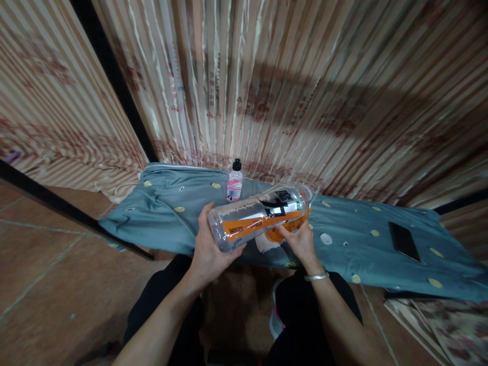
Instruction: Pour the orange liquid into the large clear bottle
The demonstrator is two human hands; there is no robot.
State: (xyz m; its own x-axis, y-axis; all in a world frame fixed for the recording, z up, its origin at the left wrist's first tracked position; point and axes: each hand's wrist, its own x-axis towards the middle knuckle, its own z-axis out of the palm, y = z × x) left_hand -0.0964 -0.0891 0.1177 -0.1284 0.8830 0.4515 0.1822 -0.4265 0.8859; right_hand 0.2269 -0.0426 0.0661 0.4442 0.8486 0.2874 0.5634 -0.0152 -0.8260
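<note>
A large clear plastic bottle (244, 218) with an orange and black label is tilted over the table, its neck pointing right. My left hand (210, 254) is closed around the bottle's base. Beneath the neck end, my right hand (303, 244) is closed on an orange see-through container (275, 235), which the bottle partly hides. A crumpled white piece (267, 245), perhaps tissue, shows just below the container. Right of my right hand lies a small round white cap (326, 238) on the cloth. Behind the bottle stands a small clear bottle (235, 184) with a pink label and black cap.
A blue-green patterned cloth (171, 229) covers the narrow table. A black phone (404, 241) lies toward its right end. Behind hangs a striped curtain (244, 91), with a black pole (114, 76) in front of it. My knees are under the near edge.
</note>
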